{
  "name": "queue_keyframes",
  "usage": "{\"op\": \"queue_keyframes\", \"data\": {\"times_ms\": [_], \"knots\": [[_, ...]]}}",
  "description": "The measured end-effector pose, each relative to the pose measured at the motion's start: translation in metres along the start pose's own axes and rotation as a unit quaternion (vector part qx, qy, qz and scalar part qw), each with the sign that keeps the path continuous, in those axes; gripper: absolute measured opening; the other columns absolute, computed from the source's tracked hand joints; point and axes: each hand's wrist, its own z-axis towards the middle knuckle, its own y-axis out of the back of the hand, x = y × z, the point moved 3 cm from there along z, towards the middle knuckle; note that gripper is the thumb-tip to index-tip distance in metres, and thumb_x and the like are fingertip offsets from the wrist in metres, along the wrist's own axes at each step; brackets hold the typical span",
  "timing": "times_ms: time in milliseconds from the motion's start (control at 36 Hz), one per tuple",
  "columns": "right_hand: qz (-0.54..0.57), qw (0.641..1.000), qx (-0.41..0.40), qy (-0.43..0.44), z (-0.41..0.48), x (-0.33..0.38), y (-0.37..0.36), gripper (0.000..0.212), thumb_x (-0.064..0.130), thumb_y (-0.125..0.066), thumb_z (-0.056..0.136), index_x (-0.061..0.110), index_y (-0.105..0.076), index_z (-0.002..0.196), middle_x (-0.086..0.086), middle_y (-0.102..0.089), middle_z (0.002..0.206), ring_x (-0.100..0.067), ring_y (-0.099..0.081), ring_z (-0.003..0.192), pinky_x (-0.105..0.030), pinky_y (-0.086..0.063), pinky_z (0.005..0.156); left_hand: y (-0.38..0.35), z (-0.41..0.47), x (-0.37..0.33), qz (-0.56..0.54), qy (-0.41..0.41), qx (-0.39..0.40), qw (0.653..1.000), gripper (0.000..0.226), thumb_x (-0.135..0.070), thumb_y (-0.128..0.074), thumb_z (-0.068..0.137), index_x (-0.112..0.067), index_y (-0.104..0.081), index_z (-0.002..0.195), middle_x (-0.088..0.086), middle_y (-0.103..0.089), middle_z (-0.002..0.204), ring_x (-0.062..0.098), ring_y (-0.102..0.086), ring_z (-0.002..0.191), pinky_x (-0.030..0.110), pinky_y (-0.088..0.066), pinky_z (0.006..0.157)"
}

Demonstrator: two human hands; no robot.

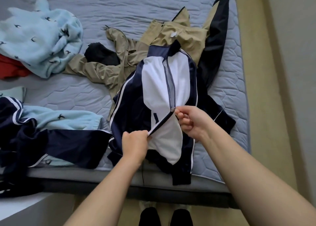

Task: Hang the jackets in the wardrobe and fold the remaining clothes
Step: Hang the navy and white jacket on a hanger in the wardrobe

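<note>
Navy-and-white jacket [164,92] lies on bed [71,92], near right part, collar far, hem hanging over near edge. Zip closed along far half, open below slider [173,109]. Right hand [192,121]: fingers pinched on zip slider at jacket middle. Left hand [135,144]: fingers pinched on loose zip edge, pulling it taut toward near left. Beige-and-black jacket [171,42] spread beneath, farther back. Light blue fleece [39,37] at far left, over red garment [12,68]. Navy striped garment [56,147] and second blue fleece [68,119] at near left.
</note>
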Motion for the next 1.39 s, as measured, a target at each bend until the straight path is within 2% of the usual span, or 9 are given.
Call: {"op": "queue_keyframes", "data": {"times_ms": [167, 306, 528, 639, 778, 917, 1222, 1278, 1389], "knots": [[-0.002, 1.000, 0.005, 0.001, 0.008, 0.009, -0.008, 0.027, 0.013, -0.050, 0.092, 0.013, -0.052, 0.065, 0.008, -0.044, 0.046, -0.002, -0.026, 0.028, -0.013, -0.015, 0.028, 0.012, 0.022, 0.002, -0.008, -0.019, 0.021, 1.000, 0.019, -0.043, -0.053, 0.090, -0.025, -0.055, 0.085, -0.001, -0.067, 0.090, 0.024, -0.061, 0.091, 0.033, -0.025, 0.070], [0.029, 1.000, 0.007, 0.005, 0.016, 0.025, -0.012, 0.026, 0.010, -0.050, 0.090, 0.012, -0.052, 0.065, 0.008, -0.043, 0.045, -0.002, -0.025, 0.028, -0.013, -0.014, 0.027, 0.033, 0.046, -0.041, -0.053, -0.085, -0.079, 0.992, 0.021, -0.031, -0.048, 0.094, -0.023, -0.049, 0.074, 0.004, -0.065, 0.076, 0.027, -0.059, 0.077, 0.032, -0.017, 0.064], [0.050, 0.998, -0.005, 0.038, 0.032, 0.055, 0.005, 0.024, 0.009, -0.049, 0.088, 0.013, -0.051, 0.065, 0.008, -0.042, 0.046, -0.002, -0.026, 0.029, -0.014, -0.014, 0.026, 0.000, 0.054, 0.006, 0.019, -0.022, 0.046, 0.999, 0.015, -0.022, -0.045, 0.092, -0.025, -0.059, 0.087, 0.001, -0.068, 0.089, 0.025, -0.062, 0.090, 0.032, -0.025, 0.067], [0.034, 0.999, 0.007, 0.027, 0.038, 0.052, -0.002, 0.025, 0.012, -0.048, 0.092, 0.013, -0.050, 0.067, 0.008, -0.043, 0.045, -0.002, -0.026, 0.028, -0.014, -0.015, 0.026, 0.018, 0.070, -0.024, -0.039, -0.069, -0.017, 0.997, 0.021, -0.041, -0.052, 0.090, -0.022, -0.048, 0.083, -0.002, -0.064, 0.084, 0.024, -0.060, 0.083, 0.032, -0.023, 0.066], [0.055, 0.998, -0.001, 0.034, 0.040, 0.064, 0.000, 0.025, 0.010, -0.049, 0.090, 0.012, -0.050, 0.066, 0.008, -0.043, 0.045, -0.002, -0.024, 0.028, -0.014, -0.015, 0.026, 0.038, 0.091, -0.052, -0.061, -0.094, -0.083, 0.990, 0.016, -0.028, -0.048, 0.093, -0.023, -0.058, 0.081, 0.003, -0.065, 0.075, 0.025, -0.044, 0.063, 0.030, -0.020, 0.063], [0.038, 0.999, -0.009, 0.032, 0.037, 0.064, 0.006, 0.024, 0.009, -0.049, 0.089, 0.013, -0.050, 0.066, 0.008, -0.042, 0.045, -0.002, -0.023, 0.028, -0.013, -0.013, 0.027, 0.017, 0.085, -0.007, -0.032, -0.060, -0.013, 0.998, 0.020, -0.032, -0.048, 0.093, -0.019, -0.062, 0.086, 0.005, -0.068, 0.085, 0.031, -0.060, 0.084, 0.034, -0.032, 0.067], [0.045, 0.998, 0.004, 0.047, 0.032, 0.043, 0.003, 0.026, 0.010, -0.050, 0.090, 0.012, -0.052, 0.064, 0.007, -0.043, 0.046, -0.001, -0.024, 0.029, -0.013, -0.014, 0.027, 0.002, 0.071, 0.027, 0.036, 0.002, 0.135, 0.990, 0.014, -0.025, -0.048, 0.088, -0.021, -0.057, 0.078, 0.002, -0.063, 0.084, 0.027, -0.060, 0.080, 0.030, -0.040, 0.064], [0.016, 0.998, 0.008, 0.061, 0.029, 0.042, 0.005, 0.026, 0.012, -0.050, 0.090, 0.012, -0.052, 0.065, 0.007, -0.044, 0.047, -0.001, -0.026, 0.030, -0.014, -0.015, 0.028, 0.010, 0.075, 0.021, 0.025, -0.007, 0.180, 0.983, 0.010, -0.021, -0.050, 0.081, -0.021, -0.052, 0.072, -0.001, -0.059, 0.079, 0.024, -0.058, 0.076, 0.028, -0.040, 0.060], [-0.052, 0.996, 0.007, 0.076, 0.022, 0.041, 0.012, 0.026, 0.017, -0.052, 0.091, 0.013, -0.056, 0.066, 0.007, -0.046, 0.051, -0.002, -0.029, 0.034, -0.014, -0.019, 0.031, 0.044, 0.086, 0.004, -0.083, -0.012, 0.232, 0.969, 0.016, -0.033, -0.051, 0.079, -0.024, -0.056, 0.091, -0.007, -0.060, 0.088, 0.015, -0.058, 0.081, 0.031, -0.049, 0.069]]}}
